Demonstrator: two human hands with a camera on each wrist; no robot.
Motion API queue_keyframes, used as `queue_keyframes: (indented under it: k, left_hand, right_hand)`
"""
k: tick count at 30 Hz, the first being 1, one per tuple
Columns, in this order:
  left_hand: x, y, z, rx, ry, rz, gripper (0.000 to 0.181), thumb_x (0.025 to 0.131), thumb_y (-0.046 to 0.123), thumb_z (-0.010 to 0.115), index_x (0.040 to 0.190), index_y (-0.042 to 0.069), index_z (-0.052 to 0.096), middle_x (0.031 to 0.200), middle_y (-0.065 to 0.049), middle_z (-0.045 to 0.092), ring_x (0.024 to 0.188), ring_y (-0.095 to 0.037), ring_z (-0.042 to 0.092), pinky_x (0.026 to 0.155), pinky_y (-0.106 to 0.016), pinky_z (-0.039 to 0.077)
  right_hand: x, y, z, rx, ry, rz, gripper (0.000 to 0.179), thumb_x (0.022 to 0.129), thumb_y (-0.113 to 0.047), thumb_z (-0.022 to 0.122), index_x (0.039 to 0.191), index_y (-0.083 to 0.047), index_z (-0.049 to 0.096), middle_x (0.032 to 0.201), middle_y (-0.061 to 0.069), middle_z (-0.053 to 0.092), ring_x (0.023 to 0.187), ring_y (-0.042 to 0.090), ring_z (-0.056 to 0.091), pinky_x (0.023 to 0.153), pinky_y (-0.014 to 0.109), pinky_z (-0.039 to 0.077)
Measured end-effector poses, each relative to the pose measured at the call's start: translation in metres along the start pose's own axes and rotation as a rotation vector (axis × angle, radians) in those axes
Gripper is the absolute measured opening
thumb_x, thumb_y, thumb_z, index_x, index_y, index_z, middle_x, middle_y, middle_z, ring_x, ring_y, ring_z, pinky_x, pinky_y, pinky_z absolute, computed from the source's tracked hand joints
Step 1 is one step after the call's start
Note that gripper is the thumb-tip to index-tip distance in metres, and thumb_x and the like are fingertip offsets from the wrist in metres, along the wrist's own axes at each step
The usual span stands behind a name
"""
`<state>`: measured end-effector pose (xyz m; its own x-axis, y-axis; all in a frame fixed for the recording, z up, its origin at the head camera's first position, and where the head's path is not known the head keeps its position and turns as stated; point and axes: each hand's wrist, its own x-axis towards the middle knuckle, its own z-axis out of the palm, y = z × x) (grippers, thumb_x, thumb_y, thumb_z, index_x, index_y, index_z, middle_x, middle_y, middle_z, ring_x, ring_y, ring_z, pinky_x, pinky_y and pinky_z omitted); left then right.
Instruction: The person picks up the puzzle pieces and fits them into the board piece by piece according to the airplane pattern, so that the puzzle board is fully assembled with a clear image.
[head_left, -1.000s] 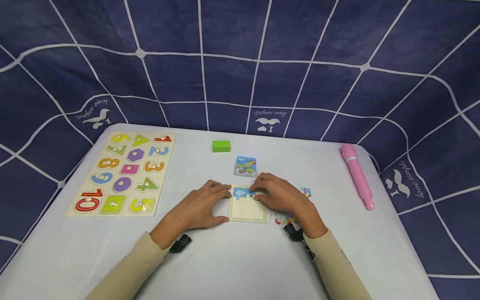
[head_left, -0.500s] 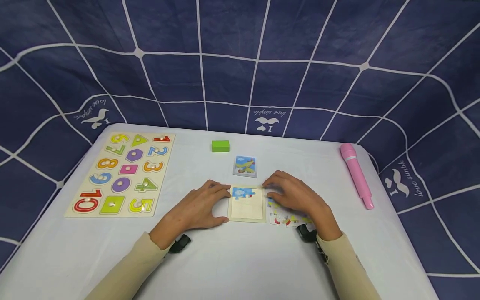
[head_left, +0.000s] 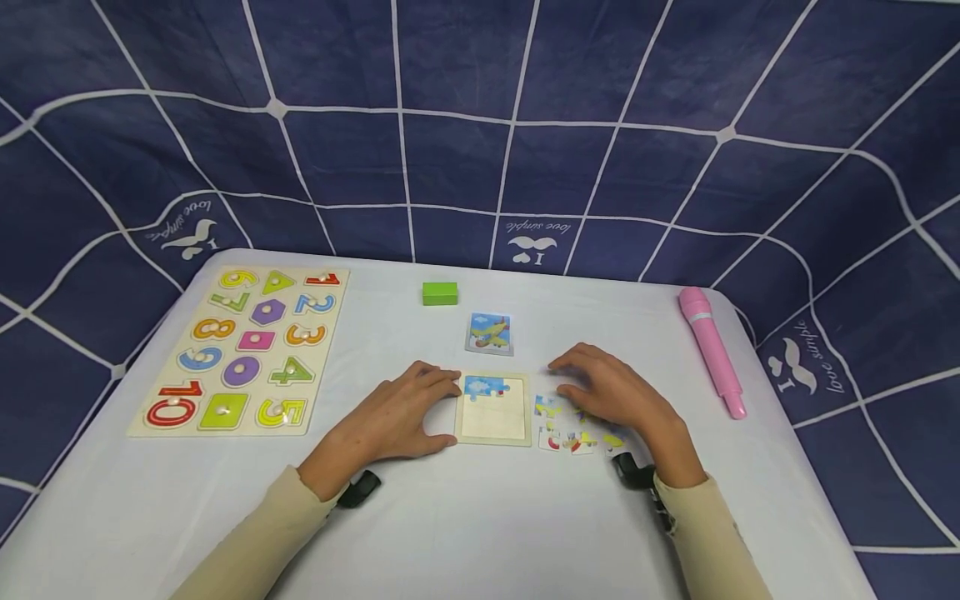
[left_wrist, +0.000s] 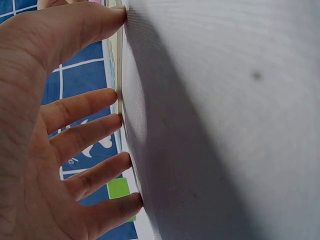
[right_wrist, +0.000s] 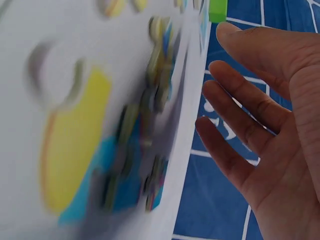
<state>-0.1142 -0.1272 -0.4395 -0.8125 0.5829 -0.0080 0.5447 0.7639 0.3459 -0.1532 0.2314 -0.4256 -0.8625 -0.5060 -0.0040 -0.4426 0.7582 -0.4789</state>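
A small square puzzle tray (head_left: 495,423) lies in front of me, its top holding joined blue sky pieces (head_left: 482,386). My left hand (head_left: 393,415) rests at the tray's left side. In the left wrist view, thumb and nearer fingertips (left_wrist: 111,95) touch its edge with the fingers spread. Over the loose puzzle pieces (head_left: 581,442), right of the tray, hovers my right hand (head_left: 618,392), holding nothing. Its fingers are apart in the right wrist view, where a yellow and blue piece (right_wrist: 75,155) appears close up, blurred. Some pieces are hidden under this hand.
Behind the tray lies an airplane picture (head_left: 490,333), with a green block (head_left: 440,293) beyond. A number and shape board (head_left: 243,354) occupies the left side of the white table (head_left: 450,533). A pink toy microphone (head_left: 712,354) lies at right. Dark blue patterned cloth (head_left: 465,158) hangs behind.
My right hand has left the top of the tray and moved right over the loose pieces, uncovering the joined blue pieces. The left hand has stayed at the tray's edge.
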Motion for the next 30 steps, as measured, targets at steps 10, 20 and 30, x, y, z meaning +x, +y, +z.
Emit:
queue_keyframes:
  k: [10,20,30]
  left_hand:
    - [0.000,0.000,0.001,0.001,-0.008,-0.004,0.064,0.085,0.050,0.088,0.139,0.020,0.070,0.160,0.001,0.056,0.140,-0.022,0.050,0.089,-0.052,0.059]
    - [0.001,0.000,0.002,-0.002,-0.002,-0.003,0.064,0.084,0.049,0.089,0.138,0.020,0.071,0.159,0.001,0.057,0.139,-0.022,0.051,0.088,-0.054,0.059]
    - [0.001,0.000,0.001,-0.010,0.001,-0.007,0.065,0.084,0.049,0.089,0.138,0.019,0.071,0.159,0.000,0.057,0.139,-0.023,0.051,0.089,-0.056,0.059]
  right_hand:
    - [-0.018,0.015,-0.006,0.020,0.031,0.067,0.037,0.095,-0.012,0.083,0.131,-0.013,0.075,0.128,0.003,0.070,0.116,0.023,0.065,0.102,0.049,0.053]
    - [-0.029,0.028,-0.010,0.007,0.069,0.044,0.035,0.096,-0.008,0.081,0.131,-0.010,0.075,0.127,0.006,0.072,0.116,0.025,0.067,0.101,0.052,0.053]
    - [-0.032,0.037,-0.014,-0.006,0.072,0.028,0.037,0.095,-0.004,0.080,0.131,-0.007,0.074,0.126,0.008,0.072,0.119,0.027,0.066,0.104,0.052,0.052]
